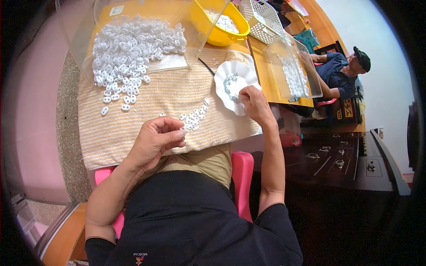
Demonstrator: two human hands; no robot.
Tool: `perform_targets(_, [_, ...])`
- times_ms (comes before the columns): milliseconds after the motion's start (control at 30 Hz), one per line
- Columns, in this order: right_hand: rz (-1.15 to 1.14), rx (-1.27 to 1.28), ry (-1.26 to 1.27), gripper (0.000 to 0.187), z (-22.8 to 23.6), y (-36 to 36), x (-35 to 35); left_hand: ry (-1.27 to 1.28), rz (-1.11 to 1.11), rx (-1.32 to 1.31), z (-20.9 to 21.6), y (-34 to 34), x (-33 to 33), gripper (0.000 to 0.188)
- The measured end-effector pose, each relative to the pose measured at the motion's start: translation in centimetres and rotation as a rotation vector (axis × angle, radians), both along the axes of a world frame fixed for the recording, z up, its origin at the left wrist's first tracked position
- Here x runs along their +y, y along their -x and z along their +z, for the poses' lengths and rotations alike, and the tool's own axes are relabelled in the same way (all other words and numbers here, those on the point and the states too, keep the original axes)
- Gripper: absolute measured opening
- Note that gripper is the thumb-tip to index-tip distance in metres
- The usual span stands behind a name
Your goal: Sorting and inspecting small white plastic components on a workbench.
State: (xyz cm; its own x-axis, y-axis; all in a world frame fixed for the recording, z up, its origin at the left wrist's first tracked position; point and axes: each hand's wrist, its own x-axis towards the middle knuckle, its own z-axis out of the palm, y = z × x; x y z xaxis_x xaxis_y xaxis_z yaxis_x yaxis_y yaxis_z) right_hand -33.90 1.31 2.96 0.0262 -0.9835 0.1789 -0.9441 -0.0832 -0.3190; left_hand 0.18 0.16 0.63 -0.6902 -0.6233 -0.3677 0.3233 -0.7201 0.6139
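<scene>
My left hand (156, 138) is held above the striped towel, thumb and fingers curled together. A bit of white shows at its fingertips, apparently one of the small white plastic pieces with two holes. Beside those fingertips lies a loose cluster of the same white pieces (195, 116). Over the near right rim of a white scalloped dish (227, 101) is my right hand (254, 103), its fingers pinched. Whatever it may hold is hidden. Small grey metal-looking parts (230, 84) are spread inside the dish.
A clear bin (173, 66) lies tipped, a large heap of white pieces (128, 48) spilling onto the towel (133, 133). Behind the dish are a yellow basin (220, 39), a white perforated basket (262, 22) and another clear bin (314, 84). A person in a cap (339, 71) sits at right.
</scene>
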Motion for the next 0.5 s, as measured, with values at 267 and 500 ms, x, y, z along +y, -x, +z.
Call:
perform_targets(267, [-0.171,-0.197,-0.006,0.010,-0.3,-0.5,0.8,0.005,0.006,0.019,-0.1,0.1,0.1,0.015])
perform_targets(500, [0.015,-0.900,-0.052,0.004,0.3,-7.1,2.4,0.014,0.033,-0.018,0.2,0.3,0.2,0.011])
